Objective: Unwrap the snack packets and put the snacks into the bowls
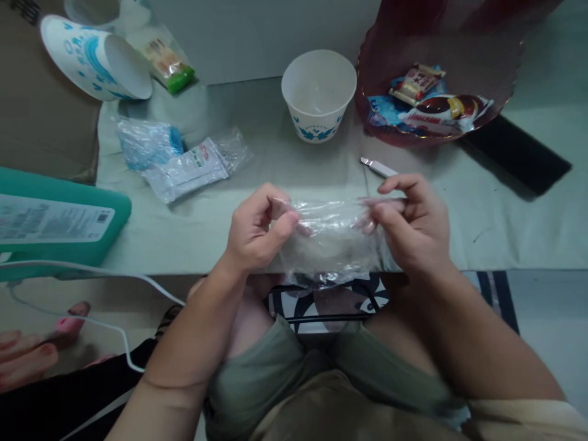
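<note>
A clear plastic bag [328, 239] is stretched between my two hands at the table's front edge, its lower part hanging over my lap. My left hand [264, 229] pinches its upper left corner between thumb and fingers. At the opposite corner, my right hand [411, 220] grips the bag the same way. Just beyond the right fingers lies a small utility knife [379, 166], partly covered by that hand. Behind the bag a white paper bowl [318, 98] with blue print stands upright; its visible inside is bare.
Left of the bag lie a white sachet [188, 168] and a blue item in clear wrap [149, 144]. A tilted paper bowl [94, 58], a green-ended packet [168, 64] and a green container [59, 217] are farther left. At right are a red snack bowl [367, 122] and a black phone-like slab [519, 156].
</note>
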Available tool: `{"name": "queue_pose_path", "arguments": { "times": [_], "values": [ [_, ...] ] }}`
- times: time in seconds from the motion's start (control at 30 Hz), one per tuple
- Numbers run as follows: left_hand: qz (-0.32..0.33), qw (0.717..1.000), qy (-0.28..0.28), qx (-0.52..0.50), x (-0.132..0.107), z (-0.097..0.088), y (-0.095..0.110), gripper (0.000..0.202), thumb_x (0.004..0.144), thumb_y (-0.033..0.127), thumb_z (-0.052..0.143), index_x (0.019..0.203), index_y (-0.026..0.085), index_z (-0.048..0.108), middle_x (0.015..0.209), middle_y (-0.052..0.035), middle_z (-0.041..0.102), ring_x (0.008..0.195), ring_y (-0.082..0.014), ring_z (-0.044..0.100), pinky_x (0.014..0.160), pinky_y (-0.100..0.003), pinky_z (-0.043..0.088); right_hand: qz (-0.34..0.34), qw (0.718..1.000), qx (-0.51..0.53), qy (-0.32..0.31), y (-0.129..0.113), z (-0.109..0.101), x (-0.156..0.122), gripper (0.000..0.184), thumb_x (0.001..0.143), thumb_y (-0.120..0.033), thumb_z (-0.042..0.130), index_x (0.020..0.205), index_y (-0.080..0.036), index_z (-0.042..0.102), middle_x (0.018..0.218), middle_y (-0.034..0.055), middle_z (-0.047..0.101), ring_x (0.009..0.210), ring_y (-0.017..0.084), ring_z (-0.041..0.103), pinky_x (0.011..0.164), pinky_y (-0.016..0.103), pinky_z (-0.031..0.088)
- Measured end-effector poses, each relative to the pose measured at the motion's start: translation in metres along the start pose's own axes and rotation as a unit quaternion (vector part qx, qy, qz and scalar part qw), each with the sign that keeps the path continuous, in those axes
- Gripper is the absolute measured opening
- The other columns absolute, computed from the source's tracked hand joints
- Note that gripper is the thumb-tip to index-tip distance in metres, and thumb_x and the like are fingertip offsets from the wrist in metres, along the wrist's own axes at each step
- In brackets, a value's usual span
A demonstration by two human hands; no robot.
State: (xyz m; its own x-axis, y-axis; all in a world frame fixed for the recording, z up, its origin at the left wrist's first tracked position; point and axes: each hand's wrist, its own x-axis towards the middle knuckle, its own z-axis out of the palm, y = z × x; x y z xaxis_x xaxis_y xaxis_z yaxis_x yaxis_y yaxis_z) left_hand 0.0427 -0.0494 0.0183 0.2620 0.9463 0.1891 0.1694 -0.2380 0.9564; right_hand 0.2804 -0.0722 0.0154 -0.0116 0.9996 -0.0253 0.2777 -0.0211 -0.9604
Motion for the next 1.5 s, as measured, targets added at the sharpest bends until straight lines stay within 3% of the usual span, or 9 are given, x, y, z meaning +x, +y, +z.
{"name": "queue_pose_path", "arguments": {
  "times": [0.17,0.33,0.57,0.7,0.97,1.13,1.23,1.33,1.5],
  "values": [
    [-0.069,0.995,0.014,-0.074,0.012,0.002,-0.011,0.034,0.094,0.055,0.067,0.09,0.025,0.05,0.06,0.0065,0.059,0.048,-0.0103,0.062,0.046,-0.022,0.049,0.085,0.988,0.12,0.041,0.011,0.001,0.014,0.051,0.091,-0.06,0.057,0.133,-0.031,0.053,0.083,0.0033,0.07,0.077,0.025,0.074,0.08,0.047,0.061],
    [-0.17,0.974,0.04,-0.147,0.025,-0.002,-0.025,0.038,0.089,0.056,0.069,0.1,0.026,0.049,0.069,0.0042,0.067,0.061,-0.0134,0.069,0.056,-0.025,0.056,0.118,0.983,0.123,-0.065,0.011,0.013,0.019,0.033,0.075,-0.048,0.08,0.09,-0.022,0.066,0.08,0.0016,0.068,0.073,0.018,0.065,0.073,0.035,0.056],
    [-0.268,0.951,-0.096,-0.124,0.026,-0.003,-0.026,0.028,0.08,0.037,0.078,0.096,0.019,0.064,0.062,0.0014,0.067,0.05,-0.013,0.063,0.047,-0.024,0.05,0.125,0.984,0.105,-0.067,0.016,0.019,0.019,0.025,0.085,-0.044,0.069,0.096,-0.023,0.06,0.069,-0.0021,0.064,0.06,0.015,0.061,0.058,0.03,0.051],
    [-0.22,0.96,-0.085,-0.153,0.028,-0.007,-0.031,0.023,0.081,0.037,0.074,0.099,0.025,0.065,0.052,0.0071,0.057,0.038,-0.011,0.053,0.039,-0.024,0.045,0.099,0.983,0.147,-0.052,0.023,0.017,0.022,0.045,0.086,-0.042,0.065,0.129,-0.032,0.055,0.069,-0.0049,0.062,0.055,0.017,0.062,0.056,0.033,0.056],
    [-0.166,0.972,-0.068,-0.152,0.035,-0.016,-0.027,0.037,0.083,0.054,0.06,0.071,0.02,0.065,0.066,-0.0039,0.063,0.056,-0.0152,0.06,0.052,-0.03,0.052,0.028,0.991,0.099,-0.083,0.021,0.004,0.025,0.04,0.093,-0.05,0.044,0.082,-0.025,0.072,0.086,0.0082,0.074,0.085,0.026,0.072,0.078,0.044,0.06],
    [-0.103,0.991,-0.081,0.027,0.034,-0.018,-0.037,0.016,0.074,0.021,0.068,0.089,0.02,0.067,0.08,-0.0011,0.064,0.065,-0.0115,0.057,0.058,-0.025,0.046,0.033,0.998,-0.004,-0.045,0.015,0.009,0.019,0.032,0.077,-0.037,0.073,0.104,-0.022,0.069,0.084,0.002,0.072,0.076,0.019,0.066,0.07,0.035,0.053],
    [-0.002,0.986,0.097,0.139,0.033,-0.016,-0.041,0.023,0.074,0.013,0.061,0.094,0.022,0.065,0.094,-0.0031,0.065,0.078,-0.0139,0.062,0.066,-0.027,0.05,0.033,0.998,0.055,0.007,0.015,0.014,0.019,0.047,0.07,-0.032,0.075,0.115,-0.023,0.061,0.084,-0.0006,0.071,0.075,0.018,0.066,0.069,0.033,0.05],
    [0.123,0.933,0.23,0.246,0.028,-0.003,-0.034,0.015,0.077,0.011,0.059,0.087,0.023,0.06,0.086,-0.0009,0.062,0.077,-0.0146,0.06,0.071,-0.029,0.051,0.03,0.998,0.046,0.029,0.014,0.018,0.019,0.017,0.073,-0.03,0.07,0.086,-0.022,0.062,0.078,-0.0007,0.068,0.07,0.015,0.061,0.068,0.031,0.046],
    [0.126,0.968,0.051,0.21,0.017,0.03,-0.022,0.031,0.09,0.033,0.064,0.119,0.02,0.062,0.126,-0.012,0.07,0.117,-0.0238,0.066,0.095,-0.038,0.057,-0.054,0.998,0.035,-0.007,0.01,0.025,0.014,0.011,0.076,-0.022,0.066,0.074,-0.022,0.055,0.101,0.0034,0.073,0.089,0.018,0.065,0.083,0.034,0.048]
  ]
}}
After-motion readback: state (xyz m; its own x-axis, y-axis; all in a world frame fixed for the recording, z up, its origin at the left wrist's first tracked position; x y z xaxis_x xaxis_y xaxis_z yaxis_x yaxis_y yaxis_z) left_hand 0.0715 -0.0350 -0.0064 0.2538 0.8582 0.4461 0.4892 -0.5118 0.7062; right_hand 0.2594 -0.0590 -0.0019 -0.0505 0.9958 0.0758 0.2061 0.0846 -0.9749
